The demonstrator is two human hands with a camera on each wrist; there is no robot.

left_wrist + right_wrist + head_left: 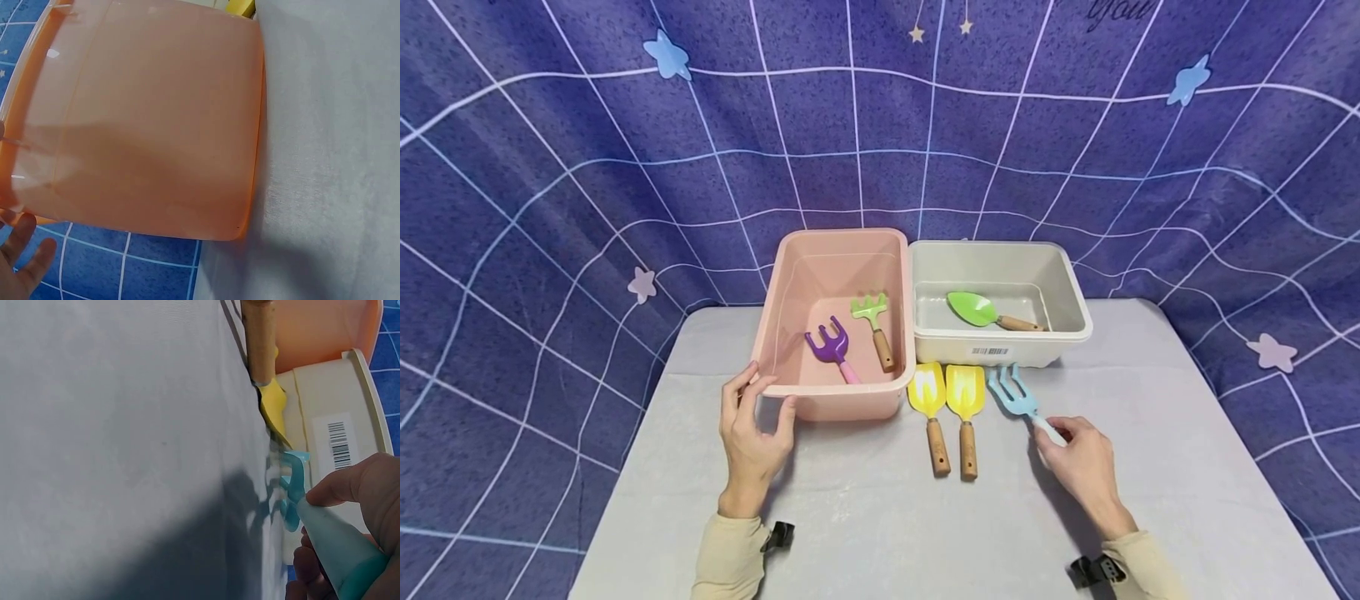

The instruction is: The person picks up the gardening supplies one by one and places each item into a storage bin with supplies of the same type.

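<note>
Under right hand (1078,467), fork handle (334,540) half-hidden.

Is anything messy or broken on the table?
Nothing looks broken or spilled. The pink bin and the white bin stand upright side by side, and the two yellow shovels lie neatly in front. The right hand holds the blue fork.

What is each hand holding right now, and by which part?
The right hand pinches the blue fork by its pale handle end. The left hand grips the pink bin at the near left corner of its rim.
</note>
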